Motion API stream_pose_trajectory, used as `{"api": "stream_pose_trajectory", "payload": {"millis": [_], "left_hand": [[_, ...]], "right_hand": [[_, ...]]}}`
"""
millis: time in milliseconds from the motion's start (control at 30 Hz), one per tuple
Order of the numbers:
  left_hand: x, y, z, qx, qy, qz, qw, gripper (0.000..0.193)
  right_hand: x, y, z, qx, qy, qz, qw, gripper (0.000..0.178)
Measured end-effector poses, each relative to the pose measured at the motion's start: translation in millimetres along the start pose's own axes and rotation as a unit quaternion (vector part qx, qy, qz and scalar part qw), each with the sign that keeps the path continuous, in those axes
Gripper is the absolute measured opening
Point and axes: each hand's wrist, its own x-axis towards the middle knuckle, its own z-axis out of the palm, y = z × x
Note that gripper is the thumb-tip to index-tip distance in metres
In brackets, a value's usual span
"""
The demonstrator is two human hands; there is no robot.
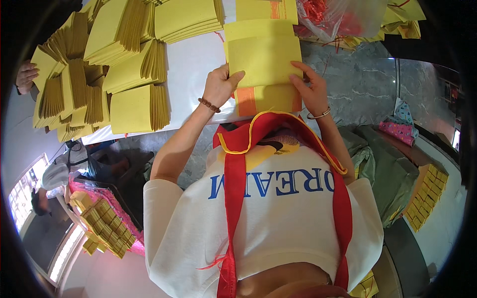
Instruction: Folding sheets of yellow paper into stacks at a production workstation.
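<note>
A stack of yellow paper (263, 62) lies before me near the table's edge, spread in overlapping layers. My left hand (218, 88) is closed at its left edge, with the thumb resting on top and the other fingers curled beside it. At the right edge my right hand (310, 88) pinches the paper between thumb and fingers. Closer to my body, another yellow sheet (276, 98) with an orange band shows beneath. More yellow paper with an orange patch (276, 10) lies at the far end. What is under the paper is partly hidden.
Fanned bundles of yellow paper (136, 104) cover the white table (191, 64) to the left. Another person's hand (26, 77) is at the far left. A clear plastic bag (343, 17) with red strings stands far right. Packed yellow bundles (107, 223) sit lower left.
</note>
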Motion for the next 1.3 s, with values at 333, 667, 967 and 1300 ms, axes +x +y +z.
{"api": "stream_pose_trajectory", "payload": {"millis": [333,667,967,1300], "left_hand": [[0.9,29.7,4.0,-0.086,0.010,-0.045,0.995,0.025],[-2.3,26.2,10.9,-0.081,0.099,0.009,0.992,0.038],[-8.5,67.0,19.4,0.420,0.196,0.320,0.827,0.046],[11.1,32.0,48.2,0.498,0.062,0.360,0.786,0.047]], "right_hand": [[6.2,10.1,11.3,0.032,0.054,0.067,0.996,0.030],[11.7,16.2,15.0,-0.030,0.065,0.092,0.993,0.032],[9.8,11.8,15.6,-0.062,0.074,0.075,0.993,0.033],[-3.2,-1.3,11.4,-0.177,0.076,0.013,0.981,0.037]]}}
